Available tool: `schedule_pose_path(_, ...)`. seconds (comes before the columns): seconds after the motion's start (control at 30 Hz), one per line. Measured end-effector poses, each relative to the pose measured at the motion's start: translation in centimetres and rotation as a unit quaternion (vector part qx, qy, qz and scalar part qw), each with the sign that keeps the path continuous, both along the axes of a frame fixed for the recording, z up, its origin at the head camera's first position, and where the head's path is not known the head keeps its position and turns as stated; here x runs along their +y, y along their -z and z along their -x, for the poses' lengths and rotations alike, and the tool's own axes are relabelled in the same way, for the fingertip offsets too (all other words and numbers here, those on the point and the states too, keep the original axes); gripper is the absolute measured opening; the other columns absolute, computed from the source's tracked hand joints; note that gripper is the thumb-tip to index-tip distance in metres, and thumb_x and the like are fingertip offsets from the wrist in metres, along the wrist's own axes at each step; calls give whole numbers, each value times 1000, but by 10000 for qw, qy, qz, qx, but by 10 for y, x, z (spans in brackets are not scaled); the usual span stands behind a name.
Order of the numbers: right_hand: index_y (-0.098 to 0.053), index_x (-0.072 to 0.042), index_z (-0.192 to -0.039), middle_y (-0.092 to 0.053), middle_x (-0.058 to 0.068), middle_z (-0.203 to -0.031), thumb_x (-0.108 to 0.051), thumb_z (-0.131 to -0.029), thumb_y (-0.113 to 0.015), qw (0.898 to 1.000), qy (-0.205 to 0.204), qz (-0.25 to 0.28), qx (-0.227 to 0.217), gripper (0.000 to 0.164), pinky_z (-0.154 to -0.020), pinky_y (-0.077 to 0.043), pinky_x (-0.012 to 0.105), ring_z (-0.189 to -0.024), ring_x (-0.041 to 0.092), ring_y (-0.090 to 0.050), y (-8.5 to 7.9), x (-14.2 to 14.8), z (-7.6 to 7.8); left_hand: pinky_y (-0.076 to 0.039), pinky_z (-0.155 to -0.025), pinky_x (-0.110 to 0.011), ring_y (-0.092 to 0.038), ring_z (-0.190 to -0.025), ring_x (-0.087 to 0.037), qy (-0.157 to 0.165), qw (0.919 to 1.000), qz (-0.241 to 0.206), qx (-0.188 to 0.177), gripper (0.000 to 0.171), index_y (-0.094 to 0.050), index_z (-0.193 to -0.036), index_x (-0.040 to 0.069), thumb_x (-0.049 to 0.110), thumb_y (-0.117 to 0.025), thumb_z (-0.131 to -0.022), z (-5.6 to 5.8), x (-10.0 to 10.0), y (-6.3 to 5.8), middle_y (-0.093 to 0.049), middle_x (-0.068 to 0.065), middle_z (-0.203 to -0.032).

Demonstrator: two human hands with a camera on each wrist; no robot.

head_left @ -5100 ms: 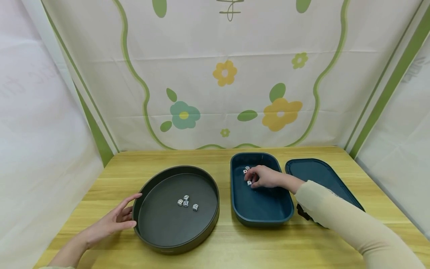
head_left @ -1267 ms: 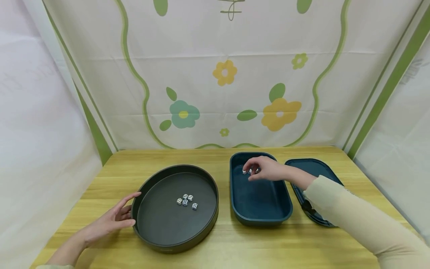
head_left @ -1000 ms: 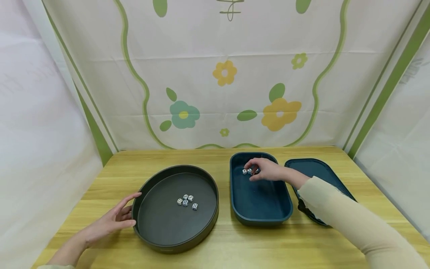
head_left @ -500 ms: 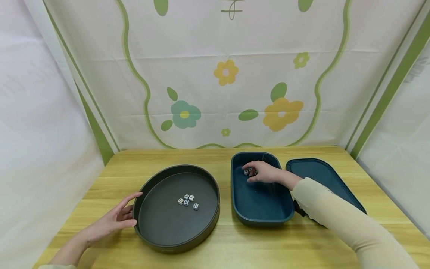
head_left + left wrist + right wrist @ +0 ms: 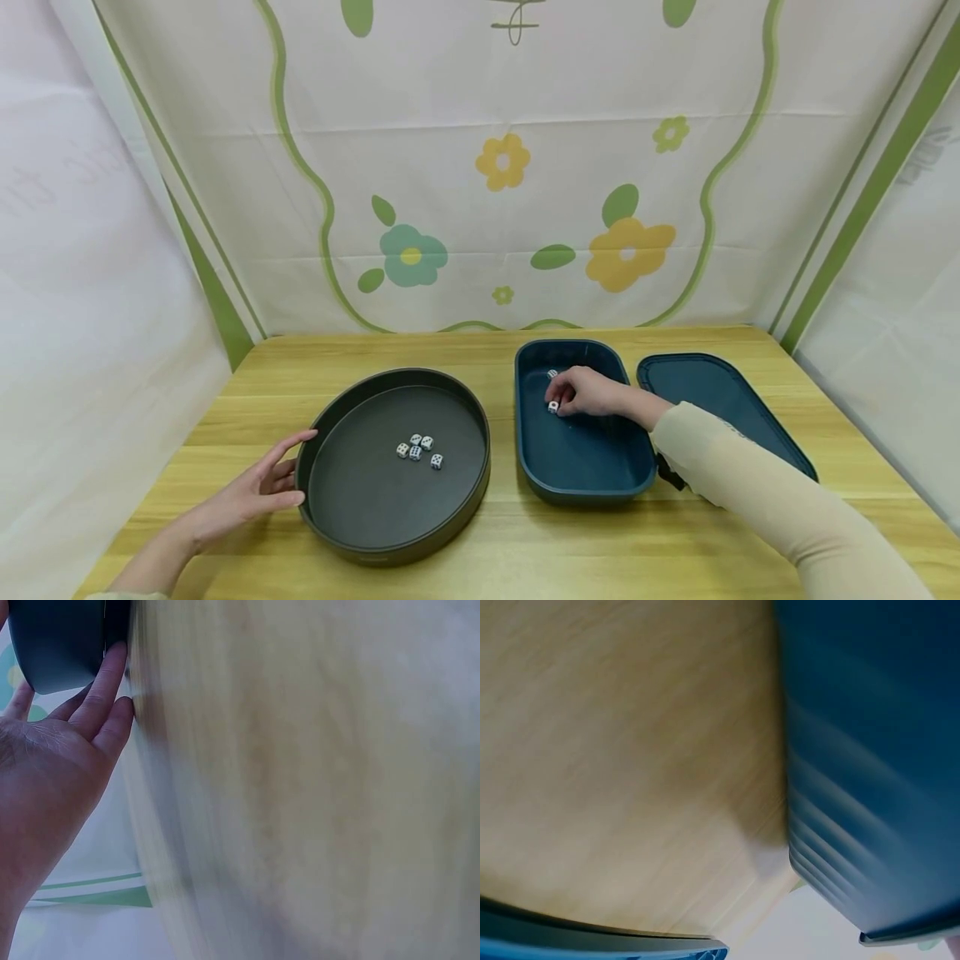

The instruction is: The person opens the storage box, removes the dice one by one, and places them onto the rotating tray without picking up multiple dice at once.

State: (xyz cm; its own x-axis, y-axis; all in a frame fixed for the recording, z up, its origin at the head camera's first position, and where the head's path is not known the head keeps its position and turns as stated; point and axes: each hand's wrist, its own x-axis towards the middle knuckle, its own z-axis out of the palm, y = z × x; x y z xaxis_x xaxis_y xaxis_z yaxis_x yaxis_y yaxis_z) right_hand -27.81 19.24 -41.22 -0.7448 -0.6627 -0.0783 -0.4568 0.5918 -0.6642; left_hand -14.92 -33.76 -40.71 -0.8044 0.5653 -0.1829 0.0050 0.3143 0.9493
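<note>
Against the left side of a dark round pan, my left hand rests with thumb and index finger spread along its wall. The left wrist view shows that hand's fingers extended onto the dark wall. Inside the pan several white dice lie grouped right of centre. My right hand reaches down into a deep blue rectangular box. Its thumb and fingertips pinch a white die with a red pip. Another die shows just behind the fingers; the hand hides part of the box floor.
A flat blue lid lies right of the box, partly under the right forearm. Everything stands on a wood-grain table. A white flower-printed cloth rises behind, with white side panels. In the right wrist view the box wall fills the right.
Since the oldest frame a further die has joined those in the pan. In the last half second my right hand has lowered, bringing the red-pip die nearer me. The left hand stays put.
</note>
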Motion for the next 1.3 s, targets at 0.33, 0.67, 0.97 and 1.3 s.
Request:
schedule_pose_path(0.33, -70, -8, -92, -63, -4, -83, -1, -85, -72, 9999, -51, -106, 127, 10, -71, -49, 28, -75, 9, -57, -3, -3, -4, -41, -90, -23, -4, -135, -59, -27, 9999, 104, -16, 74, -4, -156, 18, 6, -52, -100, 0, -1, 1, -2, -37, -153)
schedule_pose_path(0.67, -70, -11, -93, -63, -6, -83, -4, -87, -71, 9998, -94, 16, 148, 9, -71, -50, 28, -76, 11, -58, -28, -5, -13, -38, -98, -43, -1, -134, -60, -10, 9998, 184, 5, 74, -3, -157, 18, 7, -50, -101, -2, -2, -1, 2, -36, -153)
schedule_pose_path(0.97, -70, -12, -94, -63, -8, -84, -6, -88, -71, 9983, -409, 61, 416, 8, -72, -50, 28, -77, 10, -58, -64, -24, -18, -40, -94, -28, -2, -136, -56, -112, 9996, 218, -105, 75, -3, -157, 19, 8, -51, -101, -1, -3, 0, 0, -34, -154)
schedule_pose_path(1.3, -69, -9, -97, -63, -4, -87, -6, -90, -69, 9967, -700, 344, 224, 7, -73, -51, 27, -79, 12, -60, -81, -49, -17, -31, -101, -56, -2, -137, -56, -130, 9992, 375, -107, 75, -2, -157, 20, 11, -52, -101, 2, 1, -1, -1, -34, -154)
